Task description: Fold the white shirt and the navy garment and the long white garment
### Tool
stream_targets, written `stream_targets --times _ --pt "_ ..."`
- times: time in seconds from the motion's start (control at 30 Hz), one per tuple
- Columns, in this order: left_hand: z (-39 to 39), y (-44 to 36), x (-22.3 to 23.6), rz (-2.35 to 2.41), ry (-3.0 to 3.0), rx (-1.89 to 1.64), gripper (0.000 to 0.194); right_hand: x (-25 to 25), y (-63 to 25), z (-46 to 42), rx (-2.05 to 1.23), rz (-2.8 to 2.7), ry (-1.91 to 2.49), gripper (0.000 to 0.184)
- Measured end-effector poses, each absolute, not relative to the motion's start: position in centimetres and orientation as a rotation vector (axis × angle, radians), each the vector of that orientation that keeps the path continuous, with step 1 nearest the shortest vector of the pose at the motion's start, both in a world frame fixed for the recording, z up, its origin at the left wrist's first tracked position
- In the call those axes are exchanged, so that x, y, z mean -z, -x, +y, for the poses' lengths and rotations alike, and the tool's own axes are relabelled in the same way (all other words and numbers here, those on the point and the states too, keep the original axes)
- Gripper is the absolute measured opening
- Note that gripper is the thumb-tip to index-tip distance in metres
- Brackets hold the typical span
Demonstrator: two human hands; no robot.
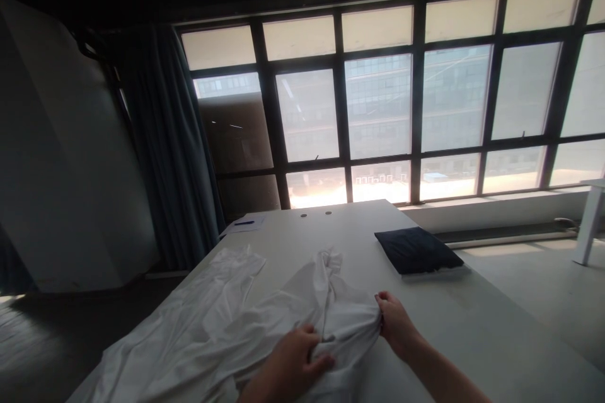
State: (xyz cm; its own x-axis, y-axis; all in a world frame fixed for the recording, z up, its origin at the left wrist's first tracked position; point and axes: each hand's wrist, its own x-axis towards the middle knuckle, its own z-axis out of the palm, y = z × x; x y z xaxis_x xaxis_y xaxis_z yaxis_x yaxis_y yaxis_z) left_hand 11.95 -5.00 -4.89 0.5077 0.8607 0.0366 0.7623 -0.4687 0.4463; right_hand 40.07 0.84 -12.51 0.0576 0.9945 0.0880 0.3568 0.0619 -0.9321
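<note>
A crumpled white cloth (pixel 278 315), perhaps a sheet or garment, lies spread over the near part of a long white table (pixel 454 321). My left hand (pixel 295 362) grips a fold of it with curled fingers near the lower middle of the view. My right hand (pixel 396 324) pinches the bunched right edge of the same cloth. The two hands are close together, with a gathered mound of fabric between them. Part of the cloth trails off the table's near left side.
A dark navy folded cloth (pixel 416 250) lies on a white board at the table's right. A sheet of paper with a blue pen (pixel 244 223) lies at the far left corner. Large windows stand beyond the table, with a dark curtain (pixel 172 151) at left and a white table leg (pixel 588 223) at right.
</note>
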Motion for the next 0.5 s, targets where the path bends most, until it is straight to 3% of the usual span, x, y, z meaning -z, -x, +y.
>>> stream_targets --times 0.13,0.5 --pt "-4.0 -9.8 2.2 1.368 -2.289 -0.594 0.045 10.4 -43.5 2.0 -0.948 -1.231 1.429 0.034" --pt "-1.5 1.7 -2.1 1.923 -1.901 -1.336 0.021 6.2 -53.4 3.1 -0.682 -1.122 1.522 0.031"
